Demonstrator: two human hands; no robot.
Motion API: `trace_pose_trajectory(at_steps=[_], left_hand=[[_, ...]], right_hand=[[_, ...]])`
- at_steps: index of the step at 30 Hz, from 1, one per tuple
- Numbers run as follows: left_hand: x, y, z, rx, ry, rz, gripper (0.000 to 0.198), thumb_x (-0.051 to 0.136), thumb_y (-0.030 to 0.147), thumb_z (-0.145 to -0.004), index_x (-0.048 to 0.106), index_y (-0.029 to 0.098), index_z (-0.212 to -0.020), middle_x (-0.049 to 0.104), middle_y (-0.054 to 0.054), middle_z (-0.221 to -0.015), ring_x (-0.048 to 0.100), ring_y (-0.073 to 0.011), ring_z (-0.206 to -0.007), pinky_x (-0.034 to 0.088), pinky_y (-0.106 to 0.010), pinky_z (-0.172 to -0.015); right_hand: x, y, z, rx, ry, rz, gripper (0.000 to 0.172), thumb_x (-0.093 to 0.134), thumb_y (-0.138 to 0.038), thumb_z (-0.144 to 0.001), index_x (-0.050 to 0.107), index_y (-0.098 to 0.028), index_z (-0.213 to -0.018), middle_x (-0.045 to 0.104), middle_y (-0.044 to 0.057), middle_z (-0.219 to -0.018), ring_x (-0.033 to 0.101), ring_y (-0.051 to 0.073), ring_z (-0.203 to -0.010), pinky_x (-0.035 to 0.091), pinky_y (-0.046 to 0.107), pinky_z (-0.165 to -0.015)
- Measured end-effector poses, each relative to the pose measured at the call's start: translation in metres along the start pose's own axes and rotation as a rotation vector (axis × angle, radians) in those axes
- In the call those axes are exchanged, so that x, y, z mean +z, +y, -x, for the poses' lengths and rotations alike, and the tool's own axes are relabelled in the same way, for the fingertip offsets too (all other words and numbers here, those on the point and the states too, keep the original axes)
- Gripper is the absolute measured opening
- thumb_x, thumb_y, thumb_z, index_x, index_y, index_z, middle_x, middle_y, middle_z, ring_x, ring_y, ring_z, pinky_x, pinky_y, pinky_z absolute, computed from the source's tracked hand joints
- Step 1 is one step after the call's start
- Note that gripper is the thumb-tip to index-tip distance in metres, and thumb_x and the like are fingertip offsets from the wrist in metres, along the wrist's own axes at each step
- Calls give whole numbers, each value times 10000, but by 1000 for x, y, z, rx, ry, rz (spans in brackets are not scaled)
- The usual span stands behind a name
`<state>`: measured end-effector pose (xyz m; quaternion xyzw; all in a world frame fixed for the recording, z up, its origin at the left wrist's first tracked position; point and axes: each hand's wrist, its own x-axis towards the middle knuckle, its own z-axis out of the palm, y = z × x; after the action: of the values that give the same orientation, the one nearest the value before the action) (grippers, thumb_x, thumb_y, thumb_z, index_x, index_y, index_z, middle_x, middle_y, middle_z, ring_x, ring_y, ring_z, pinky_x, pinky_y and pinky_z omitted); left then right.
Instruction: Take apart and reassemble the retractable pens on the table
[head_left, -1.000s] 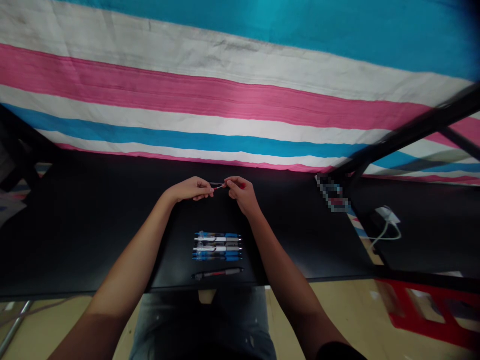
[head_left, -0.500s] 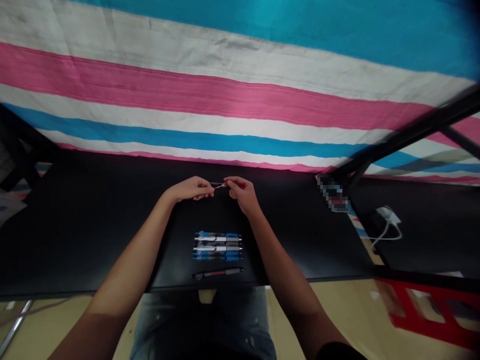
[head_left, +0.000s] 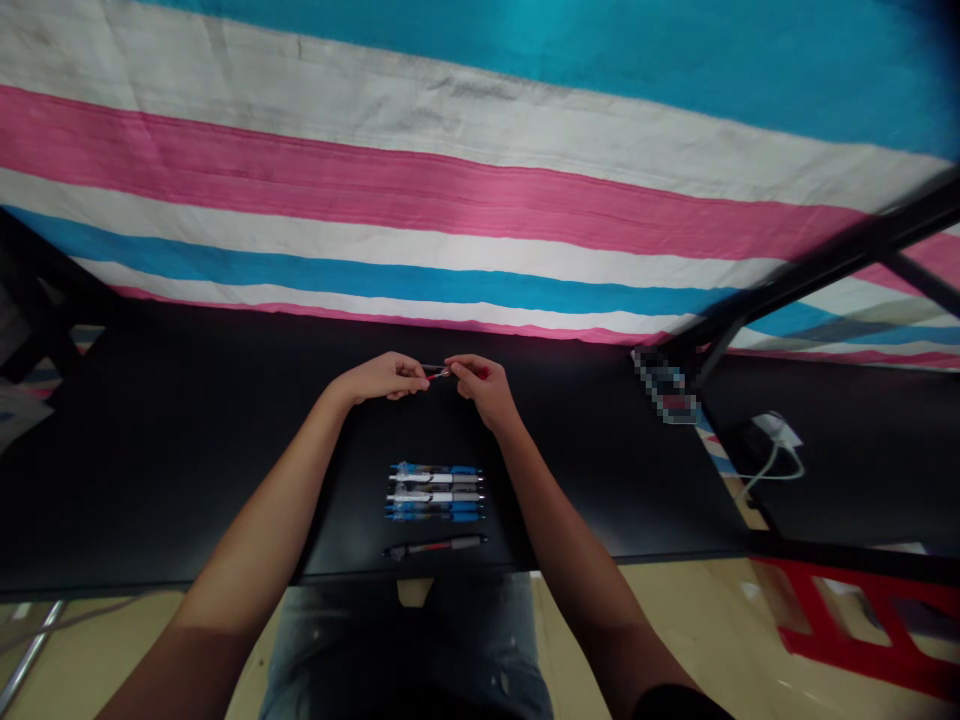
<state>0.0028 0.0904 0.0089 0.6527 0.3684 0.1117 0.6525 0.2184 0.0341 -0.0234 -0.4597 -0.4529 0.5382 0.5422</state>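
Observation:
Above the black table [head_left: 187, 450], my left hand [head_left: 379, 378] and my right hand [head_left: 480, 385] meet fingertip to fingertip. Both pinch a thin pen [head_left: 435, 372] with a red part, held level between them. Closer to me, a neat row of several blue, white and grey pens [head_left: 435, 492] lies side by side on the table. A single dark pen with a red middle [head_left: 435, 546] lies alone near the front edge.
A striped pink, white and blue cloth [head_left: 450, 200] hangs behind the table. A black frame bar [head_left: 825, 265] slants across the right. A white charger with its cable [head_left: 776, 440] lies on the table to the right. A red crate [head_left: 855, 620] stands on the floor.

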Motion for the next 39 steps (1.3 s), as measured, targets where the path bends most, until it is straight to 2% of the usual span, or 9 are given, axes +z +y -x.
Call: trace_pose_trajectory(at_steps=[11, 18, 26, 29, 32, 36, 39], left_hand=[[-1, -2, -1, 11, 16, 44, 248, 727, 388, -848, 708, 141, -858, 528, 3, -634, 443, -77, -528, 313, -196, -502], [-2, 0, 0, 10, 5, 89, 208, 652, 314, -882, 723, 122, -913, 507, 3, -605, 396, -71, -491, 277, -194, -476], [-3, -4, -1, 33, 9, 44, 259, 683, 377, -882, 718, 151, -1004, 540, 1, -695, 455, -82, -559, 329, -200, -525], [-3, -5, -2, 26, 18, 25, 267, 679, 386, -891, 718, 153, -1017, 539, -1, -693, 462, -87, -568, 338, -204, -532], [-2, -4, -2, 25, 25, 33, 283, 675, 396, -898, 716, 148, -1030, 534, -3, -695, 455, -85, -562, 331, -204, -525], [0, -1, 0, 33, 31, 45, 309, 670, 423, -903, 707, 149, -1042, 512, 8, -662, 425, -79, -532, 294, -197, -499], [0, 1, 1, 37, 34, 39, 311, 664, 436, -901, 703, 149, -1013, 500, 11, -650, 403, -78, -516, 277, -195, -488]], right_hand=[[0, -1, 1, -34, -3, 25, 318, 780, -470, -772, 748, -193, -924, 723, 31, -787, 375, 56, -462, 264, 241, -444], [-3, 0, 0, -77, 39, 188, 332, 745, -485, -799, 757, -189, -949, 736, 60, -826, 530, 122, -589, 373, 245, -498], [0, -5, 2, -116, -9, 302, 257, 702, -422, -834, 775, -187, -910, 733, 54, -791, 560, 151, -640, 395, 261, -544], [0, -5, 2, -119, 0, 329, 265, 703, -431, -831, 771, -182, -891, 695, 35, -721, 537, 142, -617, 383, 260, -547], [-1, -3, 2, -96, 1, 297, 314, 710, -473, -830, 764, -179, -924, 595, -2, -633, 472, 121, -565, 347, 258, -528], [-1, -1, 0, -70, 73, 123, 364, 667, -505, -864, 731, -200, -1052, 460, -41, -631, 361, 95, -515, 290, 259, -498], [-2, 1, -4, -89, 137, -28, 300, 672, -413, -837, 708, -218, -1063, 442, -44, -683, 347, 90, -529, 332, 263, -531]])
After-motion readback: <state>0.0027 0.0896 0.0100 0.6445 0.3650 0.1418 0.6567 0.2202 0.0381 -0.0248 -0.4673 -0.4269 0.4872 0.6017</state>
